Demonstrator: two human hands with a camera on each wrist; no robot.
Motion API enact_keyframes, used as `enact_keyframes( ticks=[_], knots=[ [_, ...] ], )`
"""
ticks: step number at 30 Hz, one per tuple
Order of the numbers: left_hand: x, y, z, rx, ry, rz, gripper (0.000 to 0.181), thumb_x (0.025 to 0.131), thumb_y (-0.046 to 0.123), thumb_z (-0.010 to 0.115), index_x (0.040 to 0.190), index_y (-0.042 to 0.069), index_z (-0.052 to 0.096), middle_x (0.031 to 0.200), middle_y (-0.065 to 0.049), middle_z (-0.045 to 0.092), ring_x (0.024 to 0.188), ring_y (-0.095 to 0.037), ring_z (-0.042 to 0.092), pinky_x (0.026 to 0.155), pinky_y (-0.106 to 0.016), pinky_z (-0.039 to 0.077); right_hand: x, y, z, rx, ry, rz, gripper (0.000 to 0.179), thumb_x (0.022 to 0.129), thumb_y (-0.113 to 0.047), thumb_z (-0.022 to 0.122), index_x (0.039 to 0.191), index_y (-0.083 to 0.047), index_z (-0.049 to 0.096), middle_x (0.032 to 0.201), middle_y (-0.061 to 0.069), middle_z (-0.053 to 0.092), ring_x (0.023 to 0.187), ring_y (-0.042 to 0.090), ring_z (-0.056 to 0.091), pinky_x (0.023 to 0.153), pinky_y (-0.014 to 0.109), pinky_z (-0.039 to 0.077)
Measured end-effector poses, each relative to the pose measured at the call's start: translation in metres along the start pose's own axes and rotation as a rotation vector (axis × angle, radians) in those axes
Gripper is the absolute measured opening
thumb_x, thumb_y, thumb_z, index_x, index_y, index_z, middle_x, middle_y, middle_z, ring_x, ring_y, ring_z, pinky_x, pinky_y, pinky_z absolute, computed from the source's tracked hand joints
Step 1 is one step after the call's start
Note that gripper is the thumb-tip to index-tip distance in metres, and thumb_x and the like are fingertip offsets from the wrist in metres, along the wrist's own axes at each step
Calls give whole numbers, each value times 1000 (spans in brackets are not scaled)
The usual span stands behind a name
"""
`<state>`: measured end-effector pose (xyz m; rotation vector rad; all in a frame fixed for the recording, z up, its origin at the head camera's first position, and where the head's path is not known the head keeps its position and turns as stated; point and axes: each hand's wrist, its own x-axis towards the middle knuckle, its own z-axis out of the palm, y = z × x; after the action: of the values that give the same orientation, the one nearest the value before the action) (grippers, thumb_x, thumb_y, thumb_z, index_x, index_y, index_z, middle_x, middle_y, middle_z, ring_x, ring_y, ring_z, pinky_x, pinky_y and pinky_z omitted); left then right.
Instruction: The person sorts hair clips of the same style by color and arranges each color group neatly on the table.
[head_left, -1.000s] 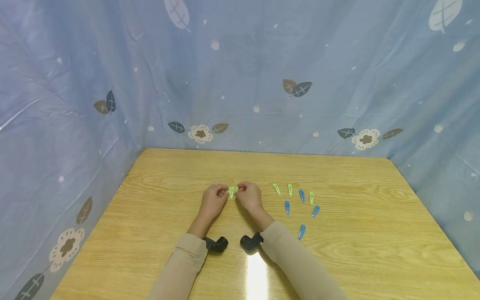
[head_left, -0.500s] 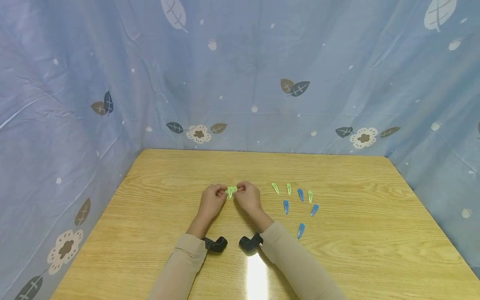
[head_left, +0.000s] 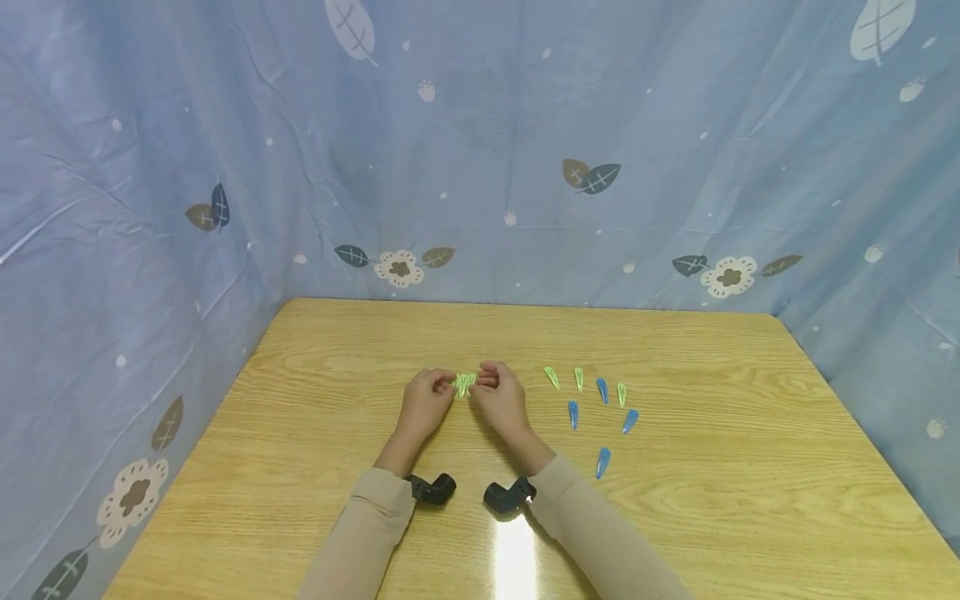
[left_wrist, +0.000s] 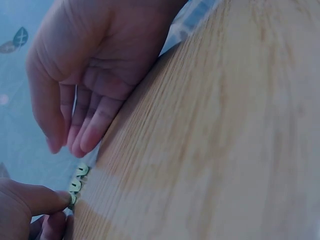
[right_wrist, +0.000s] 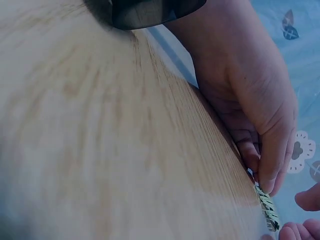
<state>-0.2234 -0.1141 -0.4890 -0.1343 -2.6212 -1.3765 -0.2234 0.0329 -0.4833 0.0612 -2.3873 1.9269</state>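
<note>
Several light green snap hair clips (head_left: 463, 384) lie side by side in a tight row on the wooden table. At the left end of the row, my left hand (head_left: 426, 408) pinches a clip between thumb and finger, with the fingertips covering part of it. My right hand (head_left: 501, 405) is held just off the right end, fingers apart and nothing in them. The left wrist view has this right hand (left_wrist: 100, 55) at the top, its fingertips a little short of the clips (left_wrist: 76, 186). From the right wrist, the left hand (right_wrist: 250, 95) is seen touching the row (right_wrist: 269, 212).
To the right of my hands, three loose green clips (head_left: 579, 379) and several blue clips (head_left: 603, 462) are scattered on the table (head_left: 712, 500). A blue patterned curtain (head_left: 480, 167) closes off the back and sides. Each wrist carries a black camera (head_left: 435, 489).
My right hand has let go at the right end of the row and drawn slightly right, its fingers spreading. The left hand stays where it was.
</note>
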Motion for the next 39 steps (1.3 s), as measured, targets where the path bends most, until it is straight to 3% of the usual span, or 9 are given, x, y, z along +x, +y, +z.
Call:
enact_keyframes(
  ticks=[14, 22, 28, 35, 39],
  knots=[
    [-1, -1, 0, -11, 1, 0, 18, 85, 3, 67, 103, -2, 70, 86, -7, 60, 78, -18, 56, 67, -27, 48, -11, -9, -20, 43, -110, -76, 41, 87, 0, 66, 125, 9, 53, 121, 24, 58, 112, 34, 57, 93, 33, 49],
    [0, -2, 1, -2, 0, -11, 18, 86, 4, 67, 103, -1, 70, 86, -6, 60, 78, -17, 55, 67, -26, 48, -25, -23, -57, -16, -159, -141, 46, 89, -1, 65, 130, 9, 49, 130, 28, 52, 120, 39, 51, 99, 47, 43],
    [0, -3, 2, -15, 0, -10, 18, 86, 3, 66, 104, -1, 70, 86, -6, 60, 78, -17, 55, 67, -26, 48, -40, -47, -97, -62, -166, -148, 46, 90, -1, 62, 131, 12, 46, 132, 30, 48, 123, 42, 47, 102, 51, 39],
    [0, -3, 1, -10, -2, -10, 18, 86, 4, 67, 104, 0, 70, 86, -5, 59, 78, -16, 54, 68, -26, 48, -32, -7, -139, -115, -126, -220, 49, 92, -11, 65, 134, 5, 46, 134, 25, 49, 123, 37, 48, 102, 48, 39],
    [0, -3, 2, -12, -2, -11, 19, 86, 4, 66, 104, 0, 70, 86, -5, 59, 78, -16, 54, 67, -25, 47, -35, -1, -163, -149, -88, -232, 48, 92, -11, 64, 134, 7, 46, 133, 25, 50, 123, 38, 48, 101, 42, 41]
  ],
)
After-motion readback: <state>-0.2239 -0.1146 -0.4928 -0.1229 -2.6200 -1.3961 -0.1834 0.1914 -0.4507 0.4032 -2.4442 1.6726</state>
